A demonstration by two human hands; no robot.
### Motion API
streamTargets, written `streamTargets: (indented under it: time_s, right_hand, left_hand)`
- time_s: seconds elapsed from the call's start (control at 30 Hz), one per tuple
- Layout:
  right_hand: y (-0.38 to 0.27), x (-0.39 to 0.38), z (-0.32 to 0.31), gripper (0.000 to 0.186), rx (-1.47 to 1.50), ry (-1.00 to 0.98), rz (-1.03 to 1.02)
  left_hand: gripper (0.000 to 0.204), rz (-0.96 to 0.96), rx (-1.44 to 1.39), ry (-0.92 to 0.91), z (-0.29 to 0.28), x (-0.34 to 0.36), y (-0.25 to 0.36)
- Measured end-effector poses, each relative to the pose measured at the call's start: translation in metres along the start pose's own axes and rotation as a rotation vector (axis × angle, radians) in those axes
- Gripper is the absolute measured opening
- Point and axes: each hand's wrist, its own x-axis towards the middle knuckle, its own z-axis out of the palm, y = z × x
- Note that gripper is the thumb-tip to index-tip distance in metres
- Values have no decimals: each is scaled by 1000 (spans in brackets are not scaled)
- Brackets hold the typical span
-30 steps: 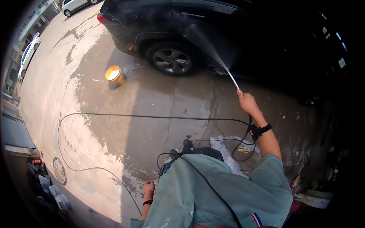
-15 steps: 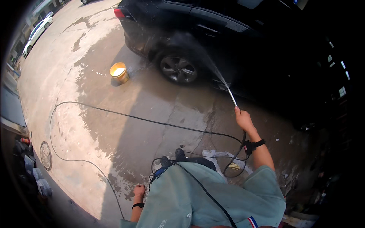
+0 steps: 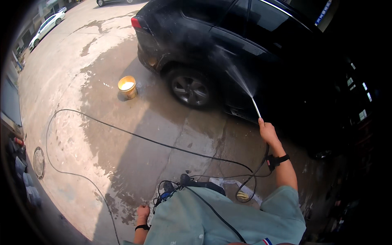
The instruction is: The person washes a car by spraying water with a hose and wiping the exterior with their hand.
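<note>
My right hand [image 3: 268,131] is wrapped round the near end of a thin metal pressure-washer wand [image 3: 256,107]. A fan of water spray [image 3: 241,79] leaves its tip toward the rear door of a black car [image 3: 196,45]. From that hand a black hose [image 3: 163,143] drops in loops and runs left over the ground. Low at my left side hangs my left hand [image 3: 143,211], its fingers curled in with nothing visible in them. The car's rear wheel [image 3: 190,89] stands left of the spray.
A yellow bucket [image 3: 128,87] with whitish contents stands on wet concrete behind the rear wheel. Pale cloth [image 3: 228,182] and a yellow piece [image 3: 242,195] lie by my feet. A round manhole cover [image 3: 38,162] lies at left; a white car [image 3: 47,28] is parked far off.
The wand and spray have swung forward along the car, away from the rear wheel and onto the door. The view has tilted up, showing more windows. My left hand still hangs low.
</note>
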Motion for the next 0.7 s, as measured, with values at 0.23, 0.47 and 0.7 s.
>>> streamTargets:
  time_s: [0.23,0.47,0.7]
  right_hand:
    - [-15,10,-22,66,82,110,-37]
    - [-18,32,-47,64,159,319,-89]
    - [-31,32,-69,54,341,253,-18]
  left_hand:
    - [42,-41,-54,-13,-2,-5,-4]
    - [43,-36,-17,-14,0,-6,-5]
    - [42,-72,-33,-16,0,-12,4]
